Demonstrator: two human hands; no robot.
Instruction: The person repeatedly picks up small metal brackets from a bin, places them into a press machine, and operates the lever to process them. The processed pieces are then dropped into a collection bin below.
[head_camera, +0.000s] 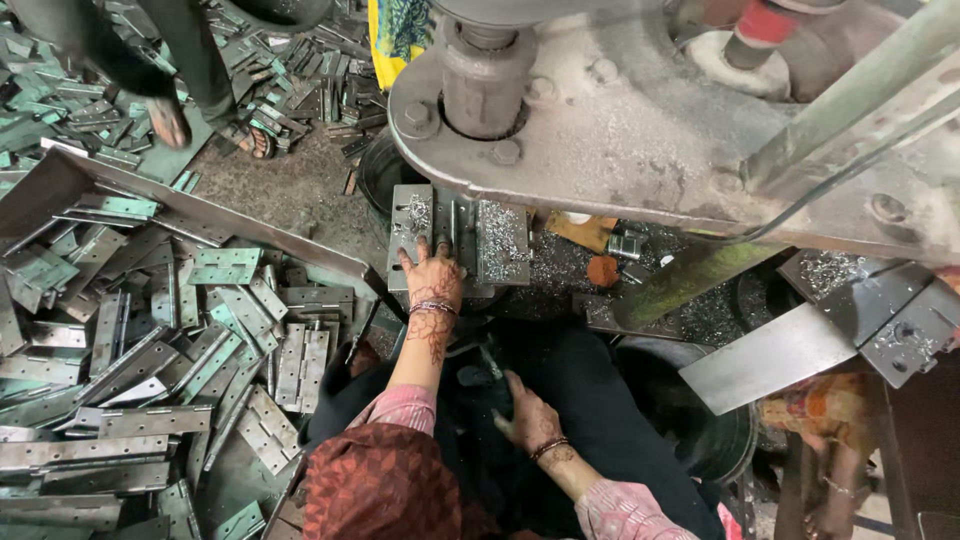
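Hinge plate (428, 228) sits on the press bed (500, 245) under the ram (484, 75) — my left hand (432, 278) lies flat on it, fingers spread, seating it. Right hand (527, 417) rests low in my lap, loosely curled, apparently holding nothing. Next, I judge, it needs squaring — fingers clear.

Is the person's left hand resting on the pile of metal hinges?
No, the left hand lies flat on the press plate under the machine, while the pile of hinges sits apart, beside that arm.

Grey-green metal hinges (215, 345), pink sleeve (405, 405), dark henna patterns on the left hand (433, 280).
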